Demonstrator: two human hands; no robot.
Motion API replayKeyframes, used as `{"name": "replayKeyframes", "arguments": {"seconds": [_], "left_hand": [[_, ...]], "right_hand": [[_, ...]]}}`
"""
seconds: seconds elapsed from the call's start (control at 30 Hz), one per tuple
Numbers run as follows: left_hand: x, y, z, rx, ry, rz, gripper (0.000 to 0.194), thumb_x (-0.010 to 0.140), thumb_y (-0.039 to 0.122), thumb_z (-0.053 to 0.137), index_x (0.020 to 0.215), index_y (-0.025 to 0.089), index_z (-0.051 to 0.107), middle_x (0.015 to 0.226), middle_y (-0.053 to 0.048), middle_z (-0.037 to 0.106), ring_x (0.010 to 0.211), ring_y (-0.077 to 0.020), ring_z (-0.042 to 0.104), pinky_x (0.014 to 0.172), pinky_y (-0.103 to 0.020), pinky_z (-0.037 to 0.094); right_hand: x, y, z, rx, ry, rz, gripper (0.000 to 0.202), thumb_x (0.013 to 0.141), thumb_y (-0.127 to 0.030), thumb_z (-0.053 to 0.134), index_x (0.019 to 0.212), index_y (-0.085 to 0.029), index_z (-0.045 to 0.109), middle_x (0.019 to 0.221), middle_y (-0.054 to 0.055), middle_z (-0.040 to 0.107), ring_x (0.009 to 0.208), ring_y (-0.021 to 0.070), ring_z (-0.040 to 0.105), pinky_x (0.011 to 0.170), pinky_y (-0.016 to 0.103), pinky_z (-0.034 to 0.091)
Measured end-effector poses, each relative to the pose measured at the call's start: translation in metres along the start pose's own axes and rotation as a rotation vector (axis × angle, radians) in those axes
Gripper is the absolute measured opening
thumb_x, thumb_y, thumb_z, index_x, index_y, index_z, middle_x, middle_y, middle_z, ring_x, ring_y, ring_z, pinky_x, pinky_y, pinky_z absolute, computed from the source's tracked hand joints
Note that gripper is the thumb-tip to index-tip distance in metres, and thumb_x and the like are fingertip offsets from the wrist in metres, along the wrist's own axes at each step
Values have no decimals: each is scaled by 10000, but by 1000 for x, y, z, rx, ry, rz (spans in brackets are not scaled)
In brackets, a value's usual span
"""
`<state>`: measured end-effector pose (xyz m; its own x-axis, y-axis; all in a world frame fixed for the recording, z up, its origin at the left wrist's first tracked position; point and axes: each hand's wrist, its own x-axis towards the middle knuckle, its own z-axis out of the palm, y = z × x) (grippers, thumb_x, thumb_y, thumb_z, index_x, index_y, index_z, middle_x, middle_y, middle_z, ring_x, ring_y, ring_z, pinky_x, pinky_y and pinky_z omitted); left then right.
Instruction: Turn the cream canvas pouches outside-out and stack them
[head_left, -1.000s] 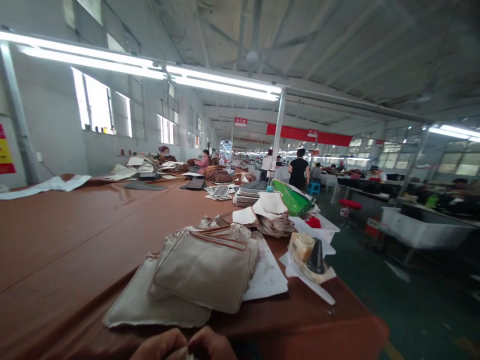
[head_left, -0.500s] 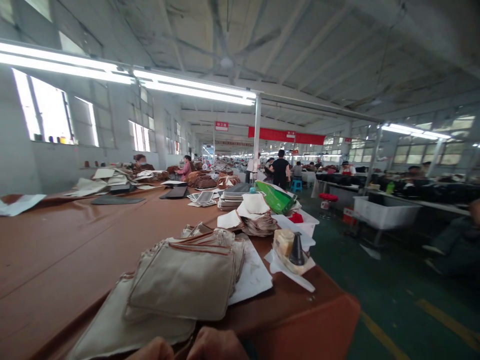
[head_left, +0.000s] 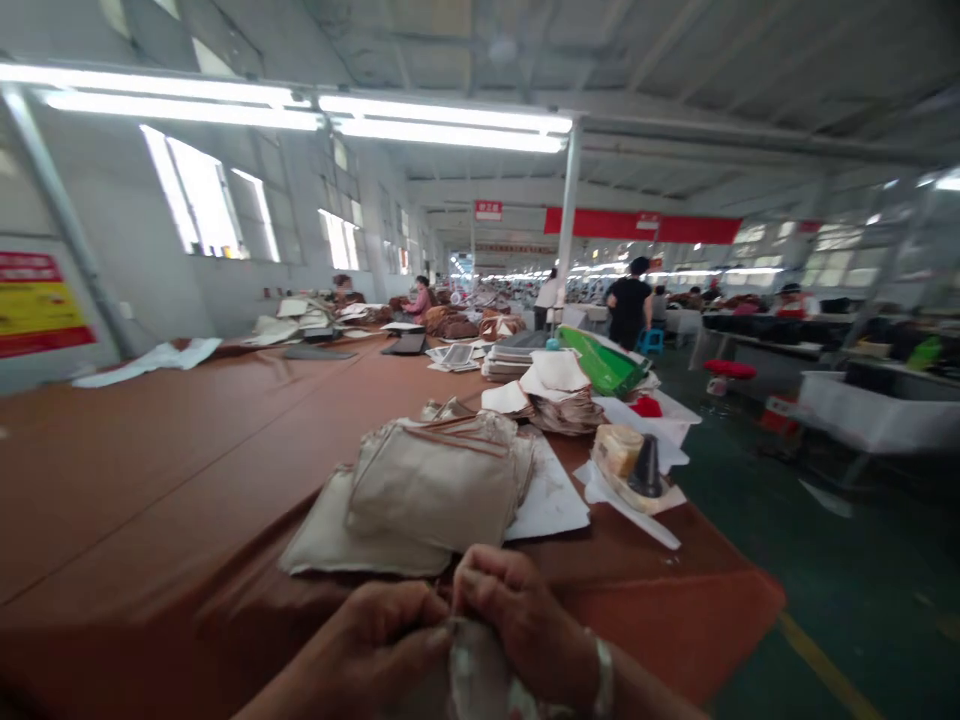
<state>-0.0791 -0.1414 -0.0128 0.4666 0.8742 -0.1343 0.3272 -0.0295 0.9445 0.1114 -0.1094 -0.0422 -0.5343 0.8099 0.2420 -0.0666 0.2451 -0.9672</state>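
Note:
My left hand (head_left: 386, 635) is closed in a pinch at the bottom middle of the view. Against it, my right hand (head_left: 525, 625), with a pale band at the wrist, pinches too. Between them the fingers grip the top edge of a beige fabric piece (head_left: 480, 668), which hangs down out of view and is partly covered by the right hand. Just beyond the hands lies a stack of beige fabric panels (head_left: 435, 485) with brown edging, overlapping and uneven. A white sheet (head_left: 551, 495) sticks out from under the stack's right side.
Brown material covers the large table (head_left: 187, 450). At its right side stand a roll of tape (head_left: 619, 450) and a dark cone (head_left: 646, 470). Farther back are more panel stacks (head_left: 562, 395), a green bag (head_left: 607, 362) and a white bin (head_left: 679, 420). Other people work in the distance.
My hands have risen further into view, and the fabric piece now shows between them. The camera has turned left and tilted, so the table and stacks sit farther right.

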Motion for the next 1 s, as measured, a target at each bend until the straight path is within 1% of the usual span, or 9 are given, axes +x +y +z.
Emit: {"name": "replayKeyframes", "arguments": {"seconds": [0.07, 0.17, 0.27, 0.37, 0.53, 0.67, 0.8, 0.9, 1.0], "left_hand": [[-2, 8, 3, -124, -40, 9, 428, 824, 532, 635, 807, 104, 636, 663, 18, 474, 609, -95, 337, 540, -185, 279], [-3, 6, 4, -263, -32, -43, 387, 825, 487, 656, 835, 100, 634, 688, 11, 509, 620, -92, 360, 572, -185, 298], [-6, 3, 4, -287, -40, -67, 352, 844, 453, 642, 841, 101, 645, 701, 5, 522, 618, -94, 374, 576, -192, 305], [-6, 5, 2, -257, -60, -63, 334, 865, 435, 617, 835, 103, 637, 685, 13, 496, 604, -91, 348, 551, -195, 273], [-1, 9, 0, -248, -63, -46, 317, 887, 413, 571, 845, 103, 620, 706, 4, 492, 615, -99, 360, 561, -204, 282], [2, 10, 1, -122, 2, -78, 300, 877, 404, 567, 783, 120, 590, 657, 32, 415, 596, -99, 317, 523, -203, 257], [3, 12, 3, -42, 56, -51, 273, 888, 367, 536, 764, 128, 582, 668, 32, 428, 617, -102, 338, 525, -202, 269], [4, 9, 3, -19, 71, -69, 259, 883, 345, 534, 769, 121, 597, 647, 36, 417, 600, -99, 323, 507, -207, 246], [5, 3, 2, -103, 63, -93, 265, 862, 367, 565, 760, 123, 580, 627, 44, 393, 574, -91, 294, 495, -212, 219]], "right_hand": [[-6, -1, -3, 109, -30, 42, 387, 926, -516, 493, 741, -176, 473, 654, -44, 378, 577, 97, 301, 511, 206, 268], [-10, -3, -8, 150, -65, 69, 376, 944, -510, 481, 797, -167, 525, 671, -39, 393, 596, 106, 305, 528, 218, 265], [-13, -7, -13, 130, -171, 94, 318, 902, -487, 571, 885, -170, 558, 741, -19, 452, 647, 118, 356, 575, 228, 301], [-11, -8, -18, 83, -239, 135, 276, 870, -445, 628, 871, -175, 572, 771, -5, 476, 675, 130, 376, 594, 239, 308], [-2, -3, -20, 166, -238, 238, 294, 886, -453, 593, 808, -172, 560, 702, -22, 425, 609, 112, 311, 550, 236, 244], [3, -5, -16, 88, -227, 196, 369, 911, -531, 516, 794, -181, 532, 712, -19, 424, 631, 123, 337, 569, 238, 283], [6, -9, -13, -10, -214, 188, 336, 825, -496, 647, 793, -180, 537, 716, -14, 482, 644, 128, 384, 574, 238, 309], [8, -9, -12, 60, -220, 255, 309, 791, -452, 674, 748, -166, 566, 682, -14, 509, 614, 119, 391, 575, 241, 308], [9, -7, -12, 117, -194, 312, 299, 766, -436, 679, 720, -157, 584, 647, -17, 509, 572, 104, 364, 551, 239, 274]]}}
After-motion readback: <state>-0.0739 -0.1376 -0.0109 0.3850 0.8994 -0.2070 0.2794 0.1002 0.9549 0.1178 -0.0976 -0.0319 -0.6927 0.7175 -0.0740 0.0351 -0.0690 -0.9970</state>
